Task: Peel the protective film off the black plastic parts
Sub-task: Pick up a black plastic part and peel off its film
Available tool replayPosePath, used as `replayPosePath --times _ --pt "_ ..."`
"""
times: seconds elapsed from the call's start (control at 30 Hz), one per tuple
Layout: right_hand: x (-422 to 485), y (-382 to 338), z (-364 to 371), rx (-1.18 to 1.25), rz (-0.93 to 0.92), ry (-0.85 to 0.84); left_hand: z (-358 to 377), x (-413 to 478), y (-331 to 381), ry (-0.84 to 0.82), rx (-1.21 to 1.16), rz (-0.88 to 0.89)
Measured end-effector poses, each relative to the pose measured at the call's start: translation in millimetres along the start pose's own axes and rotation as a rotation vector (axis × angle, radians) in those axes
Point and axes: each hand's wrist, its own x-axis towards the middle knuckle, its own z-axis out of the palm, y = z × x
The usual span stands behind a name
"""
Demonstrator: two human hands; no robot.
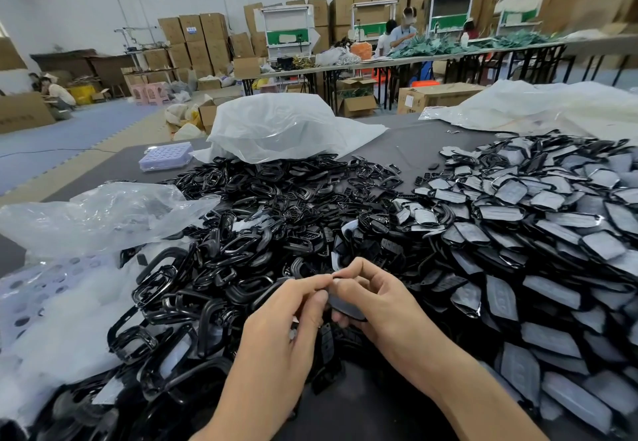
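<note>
Low in the middle of the view, my right hand (pixel 373 299) grips a small black plastic part (pixel 345 304) with a greyish film on its face, fingers curled under it. My left hand (pixel 293 316) meets it from the left, thumb and forefinger pinching at the part's upper edge; the film's edge itself is hidden by the fingertips. A big heap of film-covered black parts (pixel 538 233) fills the right side of the table. To the left and centre lies a heap of bare glossy black frames (pixel 241 233).
Clear plastic bags (pixel 103 216) lie at the left, a white bag (pixel 276 126) behind the frames, more plastic sheeting (pixel 538 105) at back right. A lilac perforated tray (pixel 165 155) sits at the table's far left edge. People work at long tables (pixel 397 60) amid cardboard boxes.
</note>
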Motion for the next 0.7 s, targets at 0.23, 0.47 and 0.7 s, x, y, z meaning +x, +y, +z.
replayPosePath --times 0.23,0.47,0.7 --pt "2.2 5.1 2.8 0.040 -0.077 0.176 8.9 -3.2 0.6 -0.157 0.426 0.328" --pt "3.6 0.1 -1.3 0.035 -0.046 0.243 13.9 -11.5 4.1 -0.198 0.317 0.317" --pt "4.0 1.1 0.9 0.093 -0.034 0.218 9.8 -8.7 -1.8 0.052 -0.013 -0.075"
